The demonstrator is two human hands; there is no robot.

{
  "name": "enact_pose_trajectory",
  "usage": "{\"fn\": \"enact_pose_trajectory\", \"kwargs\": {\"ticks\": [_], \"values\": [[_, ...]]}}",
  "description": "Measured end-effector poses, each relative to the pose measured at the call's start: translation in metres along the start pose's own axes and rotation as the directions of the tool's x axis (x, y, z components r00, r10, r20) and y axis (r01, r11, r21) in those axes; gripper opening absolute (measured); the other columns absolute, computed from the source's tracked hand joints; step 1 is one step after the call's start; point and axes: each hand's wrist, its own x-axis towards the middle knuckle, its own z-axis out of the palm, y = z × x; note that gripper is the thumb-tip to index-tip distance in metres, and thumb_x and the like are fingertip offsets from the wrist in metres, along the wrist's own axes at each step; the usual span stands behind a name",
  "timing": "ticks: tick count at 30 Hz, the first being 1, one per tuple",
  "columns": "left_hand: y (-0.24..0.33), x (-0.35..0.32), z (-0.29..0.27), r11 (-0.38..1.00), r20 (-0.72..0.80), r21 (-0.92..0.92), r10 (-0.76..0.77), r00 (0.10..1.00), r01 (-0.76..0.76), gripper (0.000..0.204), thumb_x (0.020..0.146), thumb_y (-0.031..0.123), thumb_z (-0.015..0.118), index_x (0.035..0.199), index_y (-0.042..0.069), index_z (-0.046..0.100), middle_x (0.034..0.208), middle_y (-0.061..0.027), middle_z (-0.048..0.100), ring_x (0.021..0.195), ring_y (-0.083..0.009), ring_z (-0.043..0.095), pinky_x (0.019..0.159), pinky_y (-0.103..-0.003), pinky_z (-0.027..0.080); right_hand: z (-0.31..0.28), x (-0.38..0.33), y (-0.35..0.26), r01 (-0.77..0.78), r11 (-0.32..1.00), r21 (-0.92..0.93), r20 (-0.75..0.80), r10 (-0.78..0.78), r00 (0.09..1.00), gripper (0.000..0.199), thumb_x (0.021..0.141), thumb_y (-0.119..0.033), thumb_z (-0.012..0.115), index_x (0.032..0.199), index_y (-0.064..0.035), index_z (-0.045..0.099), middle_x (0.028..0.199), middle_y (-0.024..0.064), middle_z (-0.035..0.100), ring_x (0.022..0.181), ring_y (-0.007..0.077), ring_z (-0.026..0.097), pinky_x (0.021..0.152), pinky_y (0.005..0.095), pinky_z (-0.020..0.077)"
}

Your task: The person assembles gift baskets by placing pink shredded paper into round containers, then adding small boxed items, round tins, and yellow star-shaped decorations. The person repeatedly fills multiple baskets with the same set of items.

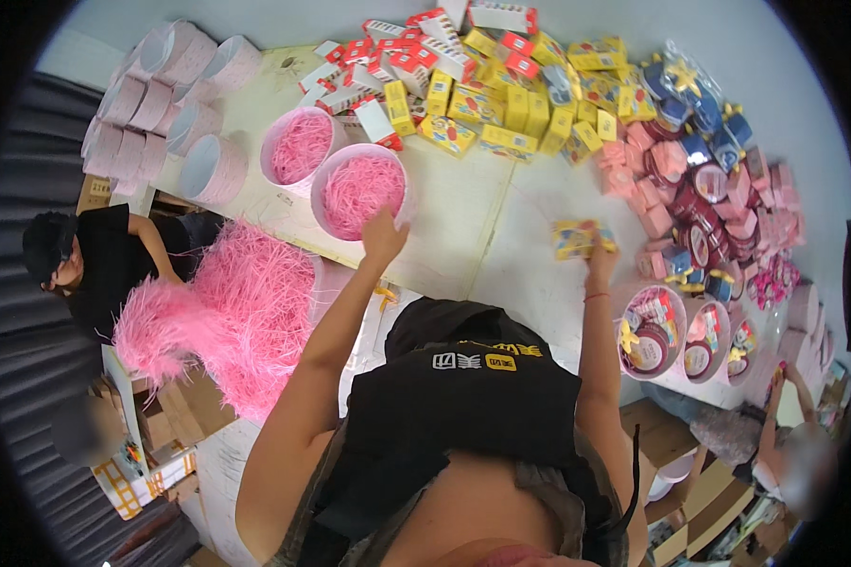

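Observation:
My left hand (386, 236) is at the near rim of a round, pale pink box (323, 210), its fingers closed over the edge. Pink shredded paper (359, 189) fills that box. Touching it on the far left is a second round box (270, 151), also filled with pink shreds. To the right, over the white table (529, 208), my right hand (603, 255) grips a small yellow carton (575, 239) with coloured pictures, held by its right end.
Yellow cartons (529, 111) and red-and-white cartons (408, 61) lie heaped at the back. Pink, red and blue items (695, 194) pile up at right, near filled round boxes (673, 307). Stacked round boxes (137, 104) stand left. A co-worker (109, 246) stands by a pink shred heap (255, 293); another person (790, 444) is at lower right.

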Motion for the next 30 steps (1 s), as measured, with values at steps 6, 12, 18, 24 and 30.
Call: {"fn": "enact_pose_trajectory", "kwargs": {"ticks": [6, 12, 18, 24, 30], "values": [[0.041, -0.024, 0.044, 0.958, 0.485, -0.272, 0.222, 0.846, -0.096, 0.043, 0.087, 0.013, 0.055, 0.128, 0.004, 0.057, 0.124, -0.0216, 0.060, 0.116, -0.0376, 0.057, 0.099, -0.045, 0.046, 0.042, -0.028, -0.014, 0.344, 0.572, -0.745, -0.120, -0.622, 0.774, 0.068, 0.089, -0.035, 0.072, 0.134, 0.0088, 0.047, 0.135, 0.0279, 0.050, 0.129, 0.0399, 0.046, 0.107, 0.0486, 0.0367], [0.081, 0.123, 0.005, 0.825, 0.137, -0.547, 0.257, 0.957, -0.143, 0.048, 0.085, 0.024, 0.071, 0.127, 0.005, 0.058, 0.118, -0.0178, 0.063, 0.107, -0.0327, 0.062, 0.088, -0.044, 0.050, 0.111, -0.125, 0.009, 0.364, 0.802, -0.473, 0.261, -0.267, 0.928, 0.076, 0.089, -0.037, 0.072, 0.142, 0.0066, 0.040, 0.143, 0.0246, 0.045, 0.133, 0.0378, 0.043, 0.112, 0.0447, 0.0320], [0.044, 0.332, 0.005, 0.947, -0.115, -0.287, -0.183, 0.976, 0.144, 0.094, 0.073, 0.036, 0.081, 0.146, 0.003, 0.031, 0.146, -0.0199, 0.039, 0.131, -0.0362, 0.047, 0.102, -0.044, 0.046, 0.100, -0.139, 0.004, 0.203, 0.832, -0.516, 0.291, -0.053, 0.955, 0.074, 0.085, -0.031, 0.075, 0.143, -0.0021, 0.041, 0.145, 0.0208, 0.039, 0.130, 0.0352, 0.045, 0.098, 0.0473, 0.0470], [-0.018, 0.343, 0.009, 0.888, -0.179, -0.455, -0.015, 0.984, -0.069, 0.068, 0.067, 0.039, 0.088, 0.115, 0.002, 0.057, 0.102, -0.0127, 0.069, 0.098, -0.0252, 0.067, 0.084, -0.038, 0.052, 0.106, -0.126, -0.035, 0.304, 0.783, -0.543, 0.206, -0.227, 0.952, 0.052, 0.089, -0.020, 0.071, 0.134, -0.0048, 0.052, 0.144, 0.0212, 0.042, 0.131, 0.0331, 0.045, 0.097, 0.0433, 0.0470], [-0.030, 0.234, -0.103, 0.460, 0.344, -0.866, 0.262, 0.902, 0.197, 0.082, 0.071, 0.013, 0.085, 0.141, 0.008, 0.043, 0.136, -0.0062, 0.053, 0.118, -0.0206, 0.057, 0.096, -0.036, 0.051, 0.142, -0.117, -0.093, 0.236, 0.944, -0.231, 0.471, -0.103, 0.876, 0.046, 0.093, -0.017, 0.066, 0.134, -0.0008, 0.053, 0.135, 0.0127, 0.053, 0.125, 0.0231, 0.051, 0.100, 0.0370, 0.0456]]}}
